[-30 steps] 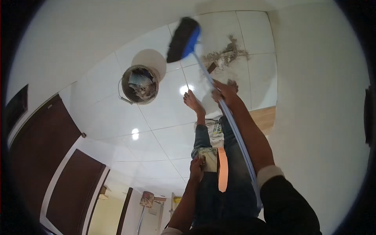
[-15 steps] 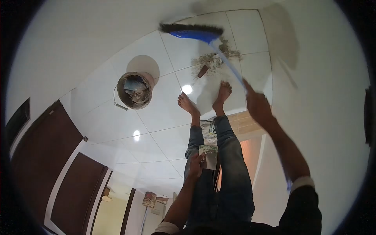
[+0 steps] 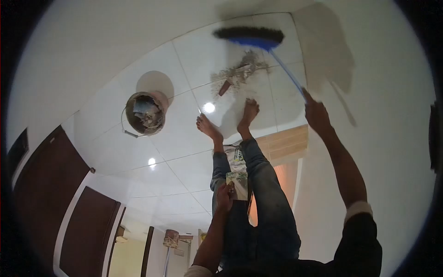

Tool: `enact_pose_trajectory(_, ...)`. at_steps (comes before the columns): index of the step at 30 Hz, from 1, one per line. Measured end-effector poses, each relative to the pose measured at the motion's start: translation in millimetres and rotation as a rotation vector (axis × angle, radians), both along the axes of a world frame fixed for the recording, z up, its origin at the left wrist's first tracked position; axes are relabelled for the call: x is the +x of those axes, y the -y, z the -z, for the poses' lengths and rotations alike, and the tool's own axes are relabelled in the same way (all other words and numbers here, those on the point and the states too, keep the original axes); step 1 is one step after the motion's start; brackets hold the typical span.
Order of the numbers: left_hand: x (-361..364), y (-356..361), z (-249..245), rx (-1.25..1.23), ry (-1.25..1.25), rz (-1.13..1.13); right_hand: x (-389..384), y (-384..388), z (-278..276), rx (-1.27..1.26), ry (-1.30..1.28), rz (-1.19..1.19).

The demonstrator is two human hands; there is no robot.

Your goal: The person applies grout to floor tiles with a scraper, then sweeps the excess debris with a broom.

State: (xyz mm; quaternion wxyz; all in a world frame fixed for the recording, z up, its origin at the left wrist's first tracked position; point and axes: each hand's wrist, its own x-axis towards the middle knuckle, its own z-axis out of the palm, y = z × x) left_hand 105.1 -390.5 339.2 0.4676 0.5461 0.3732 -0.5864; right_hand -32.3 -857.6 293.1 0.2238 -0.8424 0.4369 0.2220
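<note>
My right hand (image 3: 317,115) is closed round the shaft of a broom (image 3: 258,44), which has a blue head and dark bristles. The broom head is held out near the far wall, just past a heap of grey dust and debris (image 3: 240,71) on the tiles. A reddish-brown chunk (image 3: 224,87) lies at the near side of the heap. In front of my thighs, my left hand (image 3: 224,197) grips a flat rectangular plate (image 3: 238,186), pale with greenish marks along its top; its exact kind cannot be made out.
A bucket (image 3: 162,111) with rubbish inside stands on the white tiled floor (image 3: 184,171), left of my bare feet (image 3: 210,129). A printed sack (image 3: 236,159) lies behind my feet. Brown doors (image 3: 48,180) line the left, and a white wall (image 3: 378,115) rises on the right.
The broom head has swung to the right past the debris, and my right hand has moved right with it. My view has shifted slightly; the left hand keeps its hold.
</note>
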Motion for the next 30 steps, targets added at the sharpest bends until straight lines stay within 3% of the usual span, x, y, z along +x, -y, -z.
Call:
enact_pose_trajectory(2, 3.0, 25.9, -10.3, -0.005, -0.006, -0.022, -26.9, 7.7, 77.9, -0.112, 0.008, -0.082)
enact_pose_trajectory(4, -0.7, 31.2, -9.5, -0.009, -0.017, -0.018, -44.8, -10.2, 98.2, -0.094, 0.067, -0.045)
enact_pose_trajectory(7, -11.2, 24.3, -7.1, -0.032, 0.014, -0.022, -60.7, -64.3, 38.4, 0.164, 0.095, 0.166)
enact_pose_trajectory(10, -12.0, 32.9, -3.4, -0.036, 0.027, -0.015, -62.4, -69.4, -32.1, 0.232, 0.047, 0.320)
enact_pose_trajectory(15, -10.7, 46.1, -3.2, -0.016, -0.022, 0.024, -99.4, -62.1, 5.1, -0.027, 0.243, 0.412)
enact_pose_trajectory(17, -12.8, 51.4, -10.1, -0.020, -0.012, 0.053, -107.6, -68.6, 13.3, 0.288, 0.032, 0.788)
enact_pose_trajectory(18, -10.4, 54.4, -12.2, -0.022, -0.001, 0.071, -101.0, -72.9, -12.7, 0.459, 0.000, 0.891)
enact_pose_trajectory(21, -3.6, 56.3, -19.6, 0.035, -0.005, 0.107, -94.9, -85.5, -88.2, 0.610, -0.046, 1.086)
enact_pose_trajectory(22, -2.0, 56.4, -21.5, 0.044, -0.003, 0.120, -110.2, -94.7, -80.3, 0.621, -0.045, 1.098)
enact_pose_trajectory(24, 3.3, 58.5, -23.7, 0.029, 0.013, 0.192, -146.7, -120.3, -54.3, 0.024, 0.277, 0.670)
enact_pose_trajectory(28, -0.4, 40.5, -2.0, 0.045, 0.045, 0.217, -165.5, -144.8, 13.9, 0.169, 0.090, 0.931)
enact_pose_trajectory(29, 0.0, 30.9, 0.9, 0.031, 0.023, 0.241, -178.2, -167.5, 30.8, 0.198, 0.015, 0.766)
enact_pose_trajectory(30, 4.1, 29.1, 4.8, 0.018, 0.004, 0.266, -157.8, -154.6, -11.9, 0.424, 0.009, 1.054)
